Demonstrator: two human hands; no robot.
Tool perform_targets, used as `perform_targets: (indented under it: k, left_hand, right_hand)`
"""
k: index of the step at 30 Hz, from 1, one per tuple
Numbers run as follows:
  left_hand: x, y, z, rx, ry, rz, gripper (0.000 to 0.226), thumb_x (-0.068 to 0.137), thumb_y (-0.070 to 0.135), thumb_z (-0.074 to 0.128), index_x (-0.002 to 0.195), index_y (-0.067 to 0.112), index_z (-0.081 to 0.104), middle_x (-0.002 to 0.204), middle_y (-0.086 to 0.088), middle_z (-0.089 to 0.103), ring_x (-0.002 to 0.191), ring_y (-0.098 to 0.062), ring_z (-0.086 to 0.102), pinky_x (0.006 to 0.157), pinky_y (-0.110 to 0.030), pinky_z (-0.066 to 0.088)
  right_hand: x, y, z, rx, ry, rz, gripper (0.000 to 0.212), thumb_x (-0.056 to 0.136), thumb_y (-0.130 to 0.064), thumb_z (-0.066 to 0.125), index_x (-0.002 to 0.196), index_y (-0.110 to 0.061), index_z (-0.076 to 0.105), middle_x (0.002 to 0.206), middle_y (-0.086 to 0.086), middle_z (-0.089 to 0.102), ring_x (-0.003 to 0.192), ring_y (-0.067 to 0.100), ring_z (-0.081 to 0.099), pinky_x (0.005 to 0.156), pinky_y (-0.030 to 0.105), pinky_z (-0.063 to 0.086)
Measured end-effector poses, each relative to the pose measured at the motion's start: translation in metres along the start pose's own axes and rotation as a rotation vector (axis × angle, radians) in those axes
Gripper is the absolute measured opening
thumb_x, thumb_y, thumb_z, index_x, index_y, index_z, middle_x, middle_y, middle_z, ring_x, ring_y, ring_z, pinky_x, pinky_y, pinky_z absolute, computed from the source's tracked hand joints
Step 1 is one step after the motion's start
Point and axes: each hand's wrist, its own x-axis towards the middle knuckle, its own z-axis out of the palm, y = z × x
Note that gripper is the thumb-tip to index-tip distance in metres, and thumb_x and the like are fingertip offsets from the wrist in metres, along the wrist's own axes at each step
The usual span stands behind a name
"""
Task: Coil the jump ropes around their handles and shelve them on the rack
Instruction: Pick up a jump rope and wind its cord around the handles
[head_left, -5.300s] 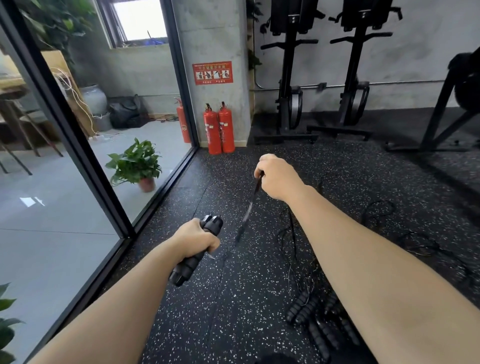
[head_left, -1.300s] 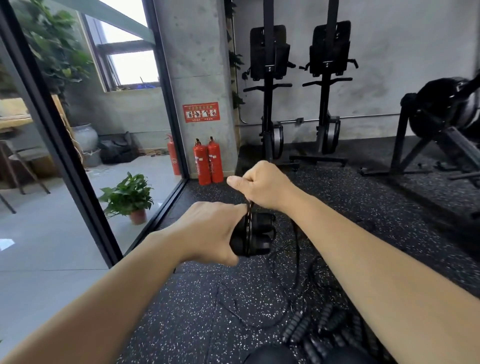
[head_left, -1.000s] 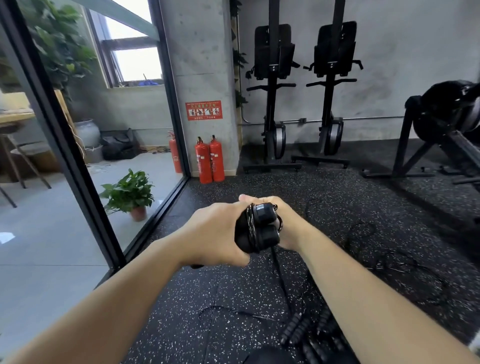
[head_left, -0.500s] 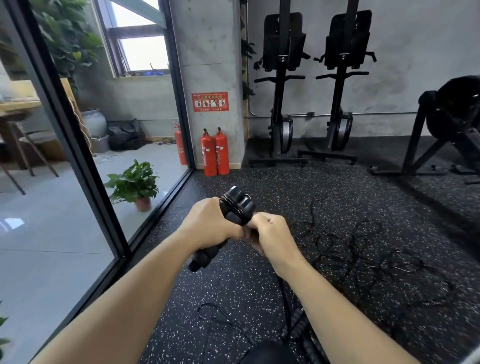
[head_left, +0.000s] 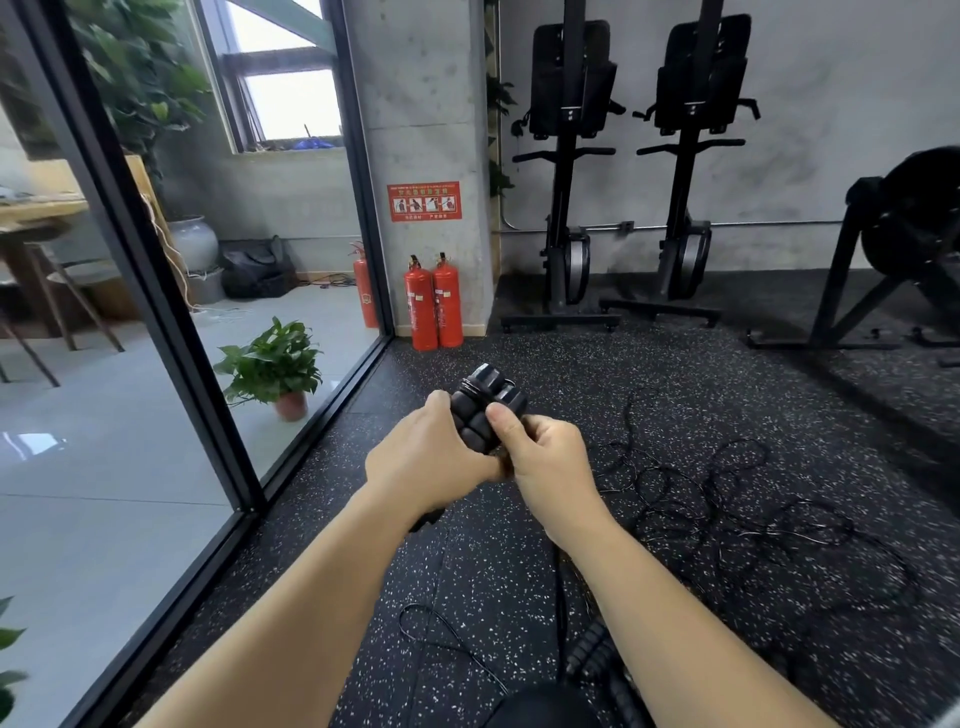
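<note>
1. Left hand (head_left: 423, 457): the fingers are curled round a pair of black jump rope handles (head_left: 483, 413) and grip them from the left side.
2. Right hand (head_left: 548, 462): it is closed on the same handles from the right side. The thumb presses on their front face, and the two hands touch below it.
3. Jump rope handles: both are ribbed foam, held side by side and touching. They are in the air in front of the person, tilted with the upper ends pointing away. One lower end protrudes beneath the left wrist.
4. Wound cord (head_left: 471, 385): several turns of thin black cord circle the upper end of the handles.
5. Loose jump ropes (head_left: 727, 499): tangled black loops lie on the speckled rubber floor (head_left: 675, 374), to the right of the hands.
6. Spare handles (head_left: 589, 649): more ribbed black handles lie on the floor near the lower edge of the view, partly hidden.
7. Surroundings: two red fire extinguishers (head_left: 434, 306) stand against a concrete pillar. A potted plant (head_left: 275, 364) stands behind the glass partition. Two upright rowing machines (head_left: 571, 156) stand against the rear wall.
</note>
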Motion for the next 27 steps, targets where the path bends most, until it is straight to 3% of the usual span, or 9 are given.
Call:
perform_targets:
  k: [3,6,12,18,23,27]
  left_hand:
    - [-0.001,-0.002,0.0,-0.209,-0.037,-0.019,0.054,0.045,0.05,0.075,0.091,0.029,0.054,0.082,0.008,0.066,0.079,-0.019,0.066,0.08,-0.046,0.058]
    - [0.001,-0.003,0.001,-0.363,-0.051,-0.047,0.05,0.04,0.037,0.077,0.085,0.027,0.057,0.075,0.004,0.066,0.069,-0.021,0.064,0.078,-0.05,0.059]
    - [0.003,0.005,0.003,-0.559,-0.09,-0.07,0.041,0.059,0.012,0.084,0.091,0.021,0.059,0.073,0.001,0.063,0.061,-0.017,0.054,0.059,-0.033,0.048]
    - [0.007,0.011,0.005,-0.595,-0.124,-0.08,0.036,0.064,0.0,0.079,0.091,0.014,0.061,0.07,-0.003,0.06,0.058,-0.018,0.052,0.056,-0.028,0.044]
    - [0.016,0.01,0.001,-0.573,-0.054,-0.116,0.035,0.062,0.003,0.078,0.09,0.015,0.061,0.069,-0.004,0.06,0.058,-0.02,0.052,0.057,-0.03,0.044]
    - [0.019,0.004,-0.005,-0.447,-0.026,-0.147,0.046,0.051,0.017,0.078,0.094,0.02,0.06,0.073,-0.002,0.064,0.061,-0.022,0.058,0.064,-0.035,0.053]
  right_hand:
    - [-0.001,-0.002,-0.004,-0.011,-0.035,0.006,0.038,0.091,-0.039,0.062,0.079,-0.004,0.072,0.072,0.018,0.07,0.059,0.02,0.056,0.059,0.04,0.045]
    - [-0.003,-0.007,-0.008,-0.067,-0.058,-0.009,0.043,0.093,-0.038,0.061,0.08,0.002,0.07,0.063,0.012,0.063,0.052,0.012,0.048,0.052,0.03,0.038]
    - [-0.002,-0.015,-0.012,-0.094,-0.03,-0.04,0.045,0.093,-0.036,0.06,0.074,0.003,0.067,0.063,0.013,0.064,0.056,0.012,0.05,0.054,0.029,0.04]
    - [-0.008,-0.019,-0.016,-0.135,-0.013,-0.041,0.052,0.094,-0.04,0.058,0.076,0.009,0.064,0.057,0.005,0.054,0.051,0.011,0.043,0.051,0.027,0.034]
    - [-0.015,-0.026,-0.022,-0.399,-0.079,-0.07,0.043,0.099,-0.027,0.049,0.061,-0.008,0.049,0.049,-0.004,0.04,0.046,0.012,0.032,0.05,0.029,0.027]
    - [-0.019,-0.038,-0.025,-0.801,-0.139,-0.094,0.04,0.098,-0.027,0.047,0.062,-0.012,0.042,0.059,0.002,0.046,0.054,0.02,0.04,0.049,0.031,0.028]
